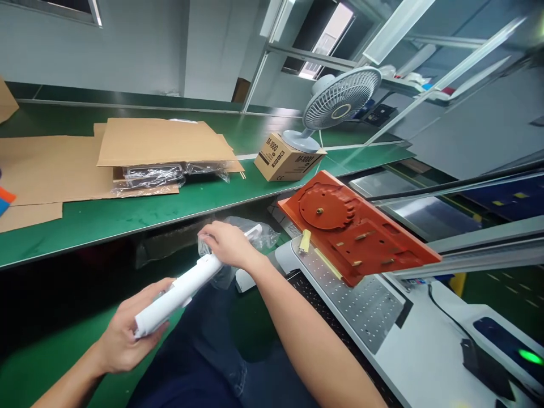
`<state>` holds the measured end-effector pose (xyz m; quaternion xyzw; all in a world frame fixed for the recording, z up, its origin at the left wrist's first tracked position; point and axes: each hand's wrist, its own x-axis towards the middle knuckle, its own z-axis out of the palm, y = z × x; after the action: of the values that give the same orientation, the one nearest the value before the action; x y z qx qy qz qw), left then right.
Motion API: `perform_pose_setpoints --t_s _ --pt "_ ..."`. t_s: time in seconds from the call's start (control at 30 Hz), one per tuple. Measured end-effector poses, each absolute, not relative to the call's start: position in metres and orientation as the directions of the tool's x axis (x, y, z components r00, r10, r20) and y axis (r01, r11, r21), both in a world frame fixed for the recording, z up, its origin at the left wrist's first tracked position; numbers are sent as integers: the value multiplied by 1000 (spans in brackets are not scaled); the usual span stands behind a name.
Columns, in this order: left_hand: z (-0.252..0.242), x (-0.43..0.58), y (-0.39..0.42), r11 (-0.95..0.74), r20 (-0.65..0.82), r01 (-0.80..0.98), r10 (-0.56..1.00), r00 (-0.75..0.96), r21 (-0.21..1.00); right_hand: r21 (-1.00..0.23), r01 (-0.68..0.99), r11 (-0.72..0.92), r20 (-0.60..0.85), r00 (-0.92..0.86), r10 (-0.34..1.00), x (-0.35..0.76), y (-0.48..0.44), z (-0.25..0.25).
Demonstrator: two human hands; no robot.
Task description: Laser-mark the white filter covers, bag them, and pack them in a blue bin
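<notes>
A long white plastic part [178, 297] slants across the space above my lap. Its near end lies in my left hand [131, 328], which is closed round it with the thumb underneath. My right hand [227, 243] is at the far end, fingers curled over a clear plastic bag [267, 233] that hangs loosely about that end. A white tip of the part shows beyond the knuckles. The right fingertips are partly hidden, so whether they also press on the part is unclear.
Ahead on the green bench [204, 195] lie flat cardboard sheets [161, 141] over plastic-wrapped pieces [153, 175]. A desk fan [340, 105] stands on a cardboard box [289, 161]. To my right, an orange fixture plate [352, 226] rises above a perforated metal plate [361, 306] on a white machine.
</notes>
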<state>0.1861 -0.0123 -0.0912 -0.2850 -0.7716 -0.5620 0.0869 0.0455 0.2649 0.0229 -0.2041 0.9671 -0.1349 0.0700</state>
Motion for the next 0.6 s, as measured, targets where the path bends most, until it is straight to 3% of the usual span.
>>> perform_pose_setpoints --t_s 0.17,0.33,0.4,0.53,0.6 --pt "-105 191 -20 181 432 471 219 -875 863 -429 -422 798 140 -904 -403 45 289 25" --pt "-73 177 -5 144 575 688 442 -688 712 -494 -437 752 328 -894 -305 39 313 39" --pt "-61 173 0 128 583 704 468 -664 699 -458 -402 793 303 -909 -286 40 315 42" --pt "-58 170 1 140 595 708 446 -669 692 -383 -387 839 79 -918 -388 50 303 44" --pt "-62 165 2 143 613 730 449 -650 669 -353 -407 842 34 -905 -424 56 291 47"
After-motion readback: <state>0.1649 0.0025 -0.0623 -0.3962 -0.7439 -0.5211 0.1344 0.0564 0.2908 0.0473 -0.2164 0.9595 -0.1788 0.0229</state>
